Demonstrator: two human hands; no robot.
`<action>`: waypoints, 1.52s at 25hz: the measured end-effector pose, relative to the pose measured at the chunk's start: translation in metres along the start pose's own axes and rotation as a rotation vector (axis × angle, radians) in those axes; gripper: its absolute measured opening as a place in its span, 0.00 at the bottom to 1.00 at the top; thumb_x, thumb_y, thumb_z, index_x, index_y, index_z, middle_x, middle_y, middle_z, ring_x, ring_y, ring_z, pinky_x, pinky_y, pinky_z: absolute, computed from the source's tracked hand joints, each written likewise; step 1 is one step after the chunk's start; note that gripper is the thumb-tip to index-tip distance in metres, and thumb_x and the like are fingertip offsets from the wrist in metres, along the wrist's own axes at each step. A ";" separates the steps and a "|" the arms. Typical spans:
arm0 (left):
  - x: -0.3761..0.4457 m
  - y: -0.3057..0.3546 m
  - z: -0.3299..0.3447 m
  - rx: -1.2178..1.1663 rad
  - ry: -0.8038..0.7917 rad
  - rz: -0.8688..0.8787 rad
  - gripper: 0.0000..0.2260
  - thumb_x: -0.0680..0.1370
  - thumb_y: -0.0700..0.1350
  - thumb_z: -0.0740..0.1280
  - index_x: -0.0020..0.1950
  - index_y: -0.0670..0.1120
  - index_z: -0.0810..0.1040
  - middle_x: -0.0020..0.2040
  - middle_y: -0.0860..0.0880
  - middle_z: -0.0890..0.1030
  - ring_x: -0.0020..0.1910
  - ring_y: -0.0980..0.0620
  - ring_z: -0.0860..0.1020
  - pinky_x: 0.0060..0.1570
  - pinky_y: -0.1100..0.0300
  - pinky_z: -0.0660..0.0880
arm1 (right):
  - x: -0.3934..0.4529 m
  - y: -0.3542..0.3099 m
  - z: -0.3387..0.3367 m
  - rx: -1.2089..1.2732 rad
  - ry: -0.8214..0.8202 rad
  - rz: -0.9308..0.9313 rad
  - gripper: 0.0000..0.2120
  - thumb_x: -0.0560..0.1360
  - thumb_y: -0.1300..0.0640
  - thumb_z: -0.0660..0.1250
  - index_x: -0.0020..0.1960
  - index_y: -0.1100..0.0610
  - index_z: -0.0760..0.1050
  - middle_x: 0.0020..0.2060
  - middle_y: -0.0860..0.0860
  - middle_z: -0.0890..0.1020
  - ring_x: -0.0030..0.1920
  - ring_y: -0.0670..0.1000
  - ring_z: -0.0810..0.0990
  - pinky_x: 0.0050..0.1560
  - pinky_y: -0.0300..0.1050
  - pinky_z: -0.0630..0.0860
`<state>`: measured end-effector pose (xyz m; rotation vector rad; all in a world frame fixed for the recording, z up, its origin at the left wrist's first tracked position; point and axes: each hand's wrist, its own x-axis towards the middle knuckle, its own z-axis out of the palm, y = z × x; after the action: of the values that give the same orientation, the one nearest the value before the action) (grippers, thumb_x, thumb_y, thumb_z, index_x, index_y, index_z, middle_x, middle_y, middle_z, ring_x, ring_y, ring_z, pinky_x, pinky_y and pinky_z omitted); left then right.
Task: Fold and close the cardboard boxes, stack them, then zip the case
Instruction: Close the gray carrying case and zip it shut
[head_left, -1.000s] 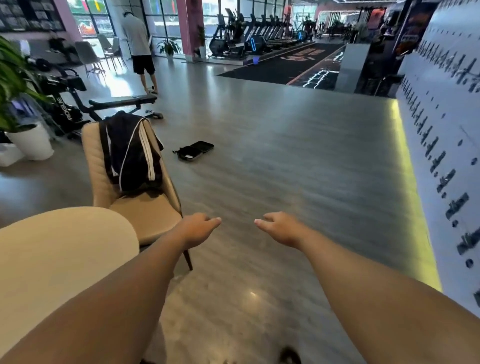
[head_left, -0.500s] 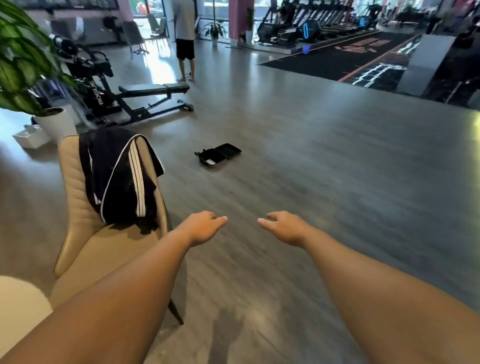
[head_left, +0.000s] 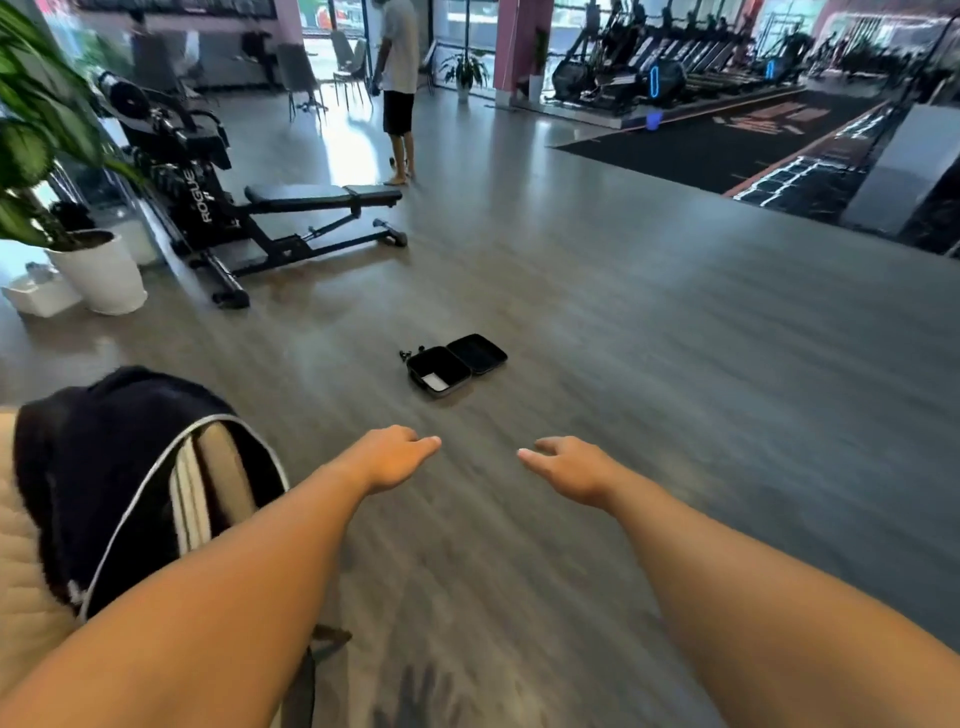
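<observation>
Both hands, left hand (head_left: 390, 457) and right hand (head_left: 571, 467), hang empty with fingers loose, probably reaching for the open zip case (head_left: 456, 364) on the floor at 12 o'clock.

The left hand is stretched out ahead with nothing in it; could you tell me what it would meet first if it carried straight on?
Probably the open black case on the floor. The left hand aims roughly at it, with only bare floor between; depth is unclear.
</observation>
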<state>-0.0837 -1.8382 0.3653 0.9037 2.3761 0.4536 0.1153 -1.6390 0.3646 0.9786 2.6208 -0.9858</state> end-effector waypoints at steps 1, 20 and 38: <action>0.030 0.004 -0.016 -0.002 0.004 0.002 0.28 0.80 0.65 0.56 0.70 0.47 0.75 0.70 0.45 0.75 0.69 0.44 0.72 0.58 0.56 0.68 | 0.032 -0.007 -0.014 0.002 0.000 -0.005 0.37 0.78 0.32 0.58 0.78 0.55 0.66 0.76 0.50 0.70 0.75 0.53 0.68 0.73 0.48 0.65; 0.563 -0.011 -0.274 -0.108 0.128 -0.112 0.22 0.82 0.59 0.59 0.52 0.41 0.81 0.55 0.41 0.81 0.57 0.44 0.77 0.56 0.54 0.72 | 0.650 -0.140 -0.171 0.021 -0.153 -0.100 0.35 0.80 0.36 0.61 0.78 0.57 0.65 0.76 0.53 0.69 0.75 0.54 0.68 0.73 0.48 0.65; 1.060 -0.149 -0.341 0.003 -0.138 -0.105 0.20 0.81 0.58 0.59 0.36 0.46 0.74 0.37 0.48 0.79 0.42 0.46 0.77 0.41 0.53 0.69 | 1.110 -0.163 -0.135 0.138 -0.195 0.133 0.35 0.77 0.32 0.59 0.77 0.53 0.68 0.73 0.52 0.73 0.72 0.55 0.71 0.67 0.47 0.69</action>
<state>-1.0220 -1.2545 0.1653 0.7810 2.2857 0.3359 -0.8329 -1.0666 0.1410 1.0163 2.3245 -1.1769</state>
